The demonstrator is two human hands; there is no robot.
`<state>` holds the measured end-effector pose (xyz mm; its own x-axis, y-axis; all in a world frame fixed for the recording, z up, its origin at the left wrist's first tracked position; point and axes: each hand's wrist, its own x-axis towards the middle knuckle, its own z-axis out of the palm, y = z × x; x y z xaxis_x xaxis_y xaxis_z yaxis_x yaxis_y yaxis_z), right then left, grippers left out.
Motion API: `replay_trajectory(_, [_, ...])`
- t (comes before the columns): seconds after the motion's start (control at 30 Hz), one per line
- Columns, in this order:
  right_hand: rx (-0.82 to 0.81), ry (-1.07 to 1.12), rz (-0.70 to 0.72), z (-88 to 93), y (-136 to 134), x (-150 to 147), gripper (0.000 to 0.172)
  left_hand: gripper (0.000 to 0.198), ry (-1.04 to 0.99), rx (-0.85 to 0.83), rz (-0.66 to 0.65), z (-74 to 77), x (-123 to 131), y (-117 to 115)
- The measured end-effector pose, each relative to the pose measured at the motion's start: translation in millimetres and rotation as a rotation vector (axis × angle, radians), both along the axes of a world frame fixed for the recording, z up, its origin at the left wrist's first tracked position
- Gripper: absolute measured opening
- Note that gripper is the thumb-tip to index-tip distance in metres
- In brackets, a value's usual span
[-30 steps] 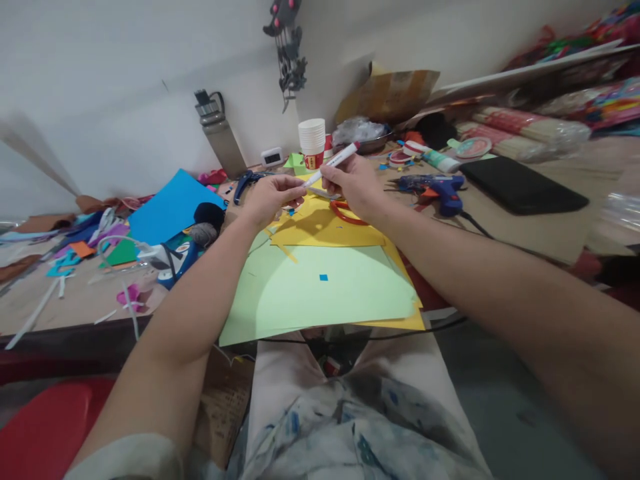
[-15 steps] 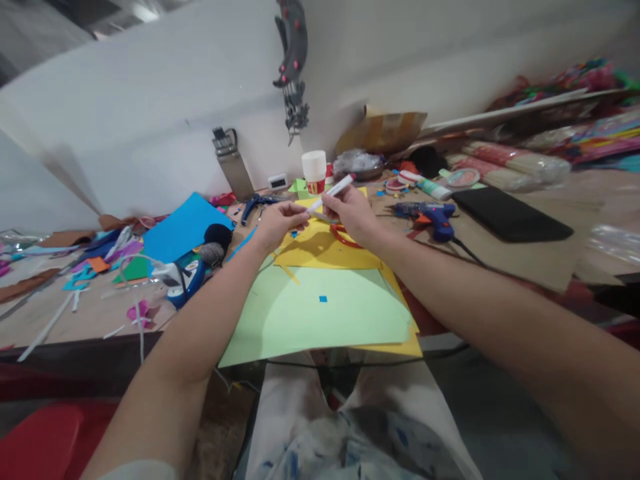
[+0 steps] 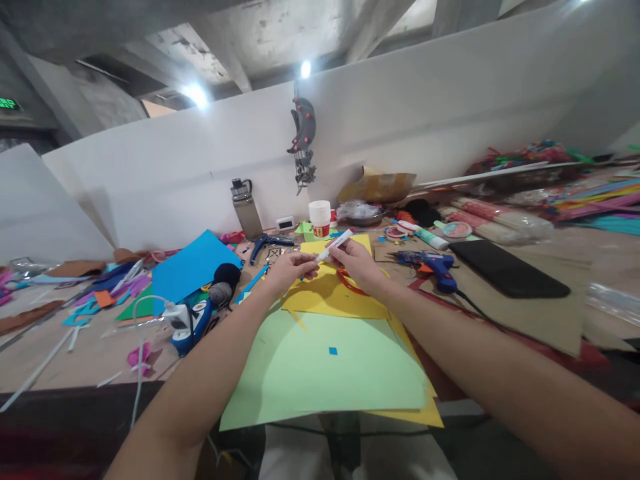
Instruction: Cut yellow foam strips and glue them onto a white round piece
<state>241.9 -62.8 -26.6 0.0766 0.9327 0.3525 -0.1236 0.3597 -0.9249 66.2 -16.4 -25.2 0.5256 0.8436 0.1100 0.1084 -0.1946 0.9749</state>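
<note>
A white marker pen with a red end is pinched in my right hand, tilted, its lower end pointing left. My left hand has its thumb and fingers pressed together close to that lower end; whatever is between them is too small to make out. Both hands are above yellow sheets, which lie over a pale green sheet. Red-handled scissors lie beneath my right hand. A small blue paper square rests on the green sheet.
On the right are a blue glue gun and a black flat case. A paper cup and a grey bottle stand at the back. Blue card, dark yarn balls and a blue power strip are at left.
The camera view has tilted up, so the table and both hands appear lower. The marker stays in my right hand, with my left hand still near its lower end.
</note>
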Motion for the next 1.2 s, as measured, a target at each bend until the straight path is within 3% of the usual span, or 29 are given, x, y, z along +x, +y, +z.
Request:
replay_trajectory(0.27, [-0.007, 0.001, 0.012, -4.4, 3, -1, 0.035, 0.034, -0.041, -0.029, -0.012, -0.3, 3, -2])
replay_trajectory(0.87, [0.006, 0.01, 0.021, -8.5, 7, -3, 0.027, 0.037, -0.059, -0.099, -0.082, 0.3, 0, -4])
replay_trajectory(1.2, [0.017, -0.001, 0.052, -11.5, 12, -9, 0.027, 0.039, -0.075, -0.126, -0.032, 4.1, 1, -3])
